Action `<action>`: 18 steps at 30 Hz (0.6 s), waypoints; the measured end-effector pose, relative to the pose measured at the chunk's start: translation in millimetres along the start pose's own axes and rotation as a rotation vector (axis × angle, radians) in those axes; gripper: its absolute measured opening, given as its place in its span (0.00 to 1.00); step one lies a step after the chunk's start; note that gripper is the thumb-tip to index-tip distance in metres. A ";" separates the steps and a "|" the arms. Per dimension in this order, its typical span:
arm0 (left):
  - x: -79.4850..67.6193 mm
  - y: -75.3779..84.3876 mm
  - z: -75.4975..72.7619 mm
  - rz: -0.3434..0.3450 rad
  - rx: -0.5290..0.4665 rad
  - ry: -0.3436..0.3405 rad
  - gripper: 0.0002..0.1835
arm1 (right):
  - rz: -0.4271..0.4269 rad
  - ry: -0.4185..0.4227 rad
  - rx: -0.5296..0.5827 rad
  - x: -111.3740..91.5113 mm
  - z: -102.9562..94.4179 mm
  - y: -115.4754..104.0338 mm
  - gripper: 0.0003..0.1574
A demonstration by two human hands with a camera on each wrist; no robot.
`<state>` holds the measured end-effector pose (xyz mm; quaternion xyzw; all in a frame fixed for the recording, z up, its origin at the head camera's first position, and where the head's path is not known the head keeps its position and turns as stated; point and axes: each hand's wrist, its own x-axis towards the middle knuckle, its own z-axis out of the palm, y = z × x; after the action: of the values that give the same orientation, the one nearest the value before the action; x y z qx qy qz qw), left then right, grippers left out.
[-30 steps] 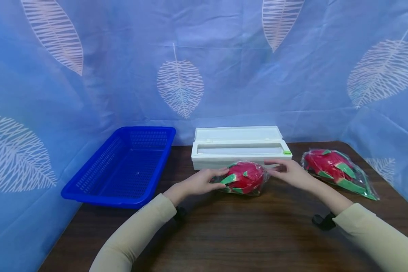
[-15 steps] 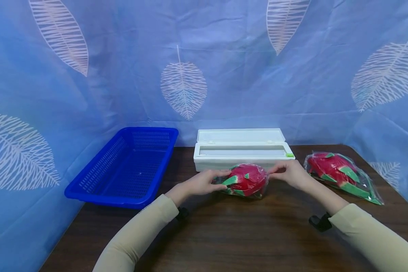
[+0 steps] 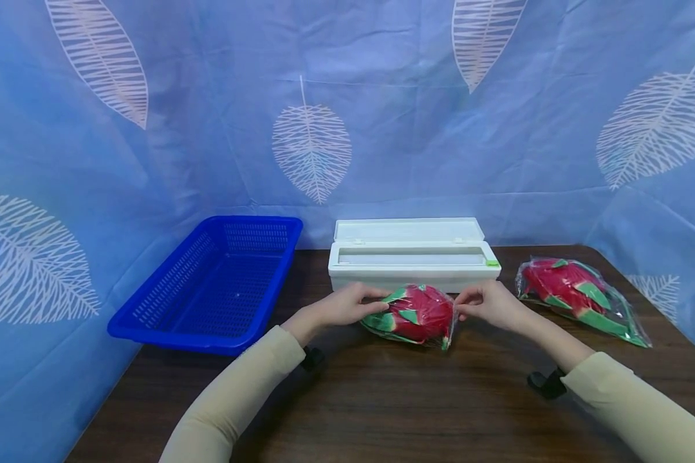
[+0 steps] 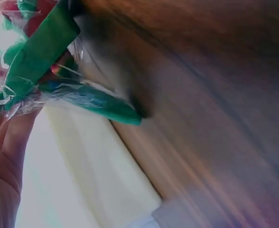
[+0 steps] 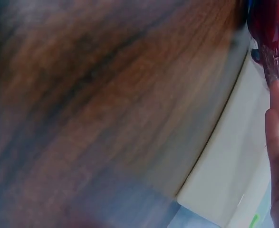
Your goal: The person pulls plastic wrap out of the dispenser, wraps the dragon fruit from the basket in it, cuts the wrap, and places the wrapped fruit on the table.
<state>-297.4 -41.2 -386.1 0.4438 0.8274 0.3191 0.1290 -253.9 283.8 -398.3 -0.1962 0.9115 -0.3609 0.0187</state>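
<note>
A red dragon fruit (image 3: pixel 421 315) with green scales, wrapped in clear plastic film, is in front of the white box in the head view. My left hand (image 3: pixel 342 305) grips its left end, thumb and fingers on the film. At the right end, my right hand (image 3: pixel 492 305) pinches the plastic film (image 3: pixel 453 321) between thumb and fingertips. The left wrist view shows the fruit's green scales (image 4: pixel 42 57) under crinkled film, beside part of the left hand (image 4: pixel 6 166). In the right wrist view, the right fingers (image 5: pixel 278 137) touch the gathered film (image 5: pixel 274 66).
Behind the fruit stands a white cling film box (image 3: pixel 408 276) with its lid up and a green slider at its right end. A second wrapped dragon fruit (image 3: pixel 579 296) lies at right. The blue plastic basket (image 3: pixel 255 315) stands at left on the dark wooden table (image 3: pixel 394 399).
The right hand has come in from spread fingers to a pinch on the film. In the grip of both hands the dragon fruit has turned, its green scales shifting. The left hand stays at its end.
</note>
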 end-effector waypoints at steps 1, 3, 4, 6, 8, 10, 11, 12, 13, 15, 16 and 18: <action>1.0 0.3 -0.3 -0.005 -0.003 -0.002 0.21 | -0.005 0.000 -0.023 -0.6 0.0 0.2 0.03; 2.8 0.6 -0.6 -0.025 -0.013 0.000 0.21 | -0.025 0.006 -0.088 -1.6 -1.6 -0.8 0.04; 3.3 0.3 -1.2 -0.037 -0.024 0.002 0.20 | -0.043 0.012 -0.122 -1.4 -2.6 -2.4 0.06; 4.4 -0.5 -1.8 -0.062 -0.050 0.011 0.20 | -0.080 0.027 -0.171 -1.2 -5.0 -7.1 0.10; 5.8 -2.0 -1.8 -0.077 -0.071 0.022 0.20 | -0.111 0.030 -0.171 -1.4 -6.3 -13.2 0.16; 7.6 -3.2 -2.1 -0.092 -0.095 0.028 0.20 | -0.124 0.023 -0.126 -1.6 -5.2 -19.2 0.23; 8.4 -3.4 -2.4 -0.101 -0.108 0.030 0.20 | -0.118 0.008 -0.108 -1.7 -3.8 -21.7 0.27; 9.1 -3.7 -2.7 -0.113 -0.126 0.031 0.20 | -0.108 -0.013 -0.092 -1.8 -1.9 -23.7 0.31; 9.7 -4.4 -2.7 -0.126 -0.143 0.029 0.20 | -0.095 -0.031 -0.088 -1.8 0.2 -25.2 0.35; 10.2 -5.7 -3.5 -0.144 -0.191 0.025 0.21 | -0.064 -0.061 -0.093 -1.4 4.9 -27.7 0.44; 9.9 -6.3 -4.1 -0.150 -0.212 0.025 0.21 | -0.048 -0.070 -0.102 -0.9 7.0 -28.4 0.47; 7.7 -8.0 -5.3 -0.164 -0.236 0.037 0.23 | -0.022 -0.072 -0.116 0.5 10.3 -29.1 0.51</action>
<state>-309.7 -40.3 -386.7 0.3506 0.8199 0.4107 0.1904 -242.6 257.7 -386.6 -0.2200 0.9274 -0.3004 0.0360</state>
